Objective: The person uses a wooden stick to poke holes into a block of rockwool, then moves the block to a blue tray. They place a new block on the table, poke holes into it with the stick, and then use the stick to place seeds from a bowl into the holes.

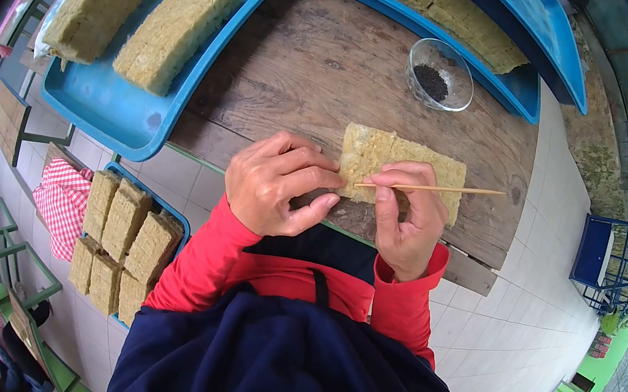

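R hand (407, 221) pinches a thin wooden stick (432, 188) betw. thumb and fingers, closed on its near end; stick lies roughly level, its free end reaching out to the right over the block and tabletop. L hand (275, 183) is curled, fingers bent, fingertips (331, 168) pressed against the left edge of a flat yellowish fibrous block (381, 160); thumb tucked under at the table edge, holding nothing but the block's side. Block lies flat on the wooden table (298, 69), near its front edge, partly covered by the R hand; it looks scored into segments. Both arms in red sleeves (200, 260), dark apron (285, 365) below. Beyond the block, well apart, a small clear glass bowl (440, 74) w/ dark grains in it stands on the table. Just past the bowl, a blue tray (526, 97) w/ more fibrous slabs along the far edge. To the left, another blue tray (105, 111) overhanging the table corner, carrying several long slabs (170, 29). Lower left, below table level, a third blue tray (171, 214) w/ smaller blocks packed side by side, and a red-white checked cloth (62, 200) just beside it. White tiled floor (517, 331) on the right.
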Motion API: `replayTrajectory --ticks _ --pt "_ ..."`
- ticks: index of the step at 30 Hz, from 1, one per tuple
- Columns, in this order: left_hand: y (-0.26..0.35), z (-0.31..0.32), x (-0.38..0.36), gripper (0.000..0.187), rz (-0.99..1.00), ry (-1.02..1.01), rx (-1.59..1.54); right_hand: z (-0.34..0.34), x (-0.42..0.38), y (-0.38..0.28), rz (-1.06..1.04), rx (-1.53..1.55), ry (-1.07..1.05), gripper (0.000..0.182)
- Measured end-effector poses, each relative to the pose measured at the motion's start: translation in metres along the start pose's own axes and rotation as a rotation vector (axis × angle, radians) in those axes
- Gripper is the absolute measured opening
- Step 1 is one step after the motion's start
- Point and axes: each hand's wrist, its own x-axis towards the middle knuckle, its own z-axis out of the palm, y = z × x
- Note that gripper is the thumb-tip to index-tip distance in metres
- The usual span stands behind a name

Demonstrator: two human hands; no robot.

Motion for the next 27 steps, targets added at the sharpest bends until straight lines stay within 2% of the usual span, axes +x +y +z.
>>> replayTrajectory --ticks 4,6,9,13,18,21,27 --pt "0.0001 -0.0005 0.0010 0.018 -0.002 -0.002 0.003 -0.0001 -0.0018 0.0019 -0.001 -0.005 -0.015 0.007" --pt "0.0001 -0.0007 0.0008 0.018 0.000 -0.002 0.003 0.0026 -0.0048 0.0036 0.088 0.138 0.136 0.007" --pt "-0.0001 -0.0006 0.0011 0.018 0.004 -0.001 -0.001 0.0028 -0.0047 0.0022 0.137 0.272 0.187 0.008" --pt "0.0000 -0.0011 0.0010 0.018 0.002 -0.004 -0.005 0.0006 -0.0051 0.0019 0.127 0.249 0.179 0.009" --pt "-0.0002 -0.0008 0.0007 0.018 0.000 -0.005 -0.003 -0.0012 -0.0027 0.0035 0.059 0.031 0.176 0.007" --pt "-0.0003 -0.0013 0.0004 0.018 -0.002 -0.005 -0.005 -0.0013 -0.0021 0.0029 0.162 0.050 0.200 0.007" --pt "0.0008 -0.0018 0.0012 0.018 -0.014 -0.012 -0.010 -0.0024 -0.0016 0.0043 0.106 0.036 0.157 0.008"
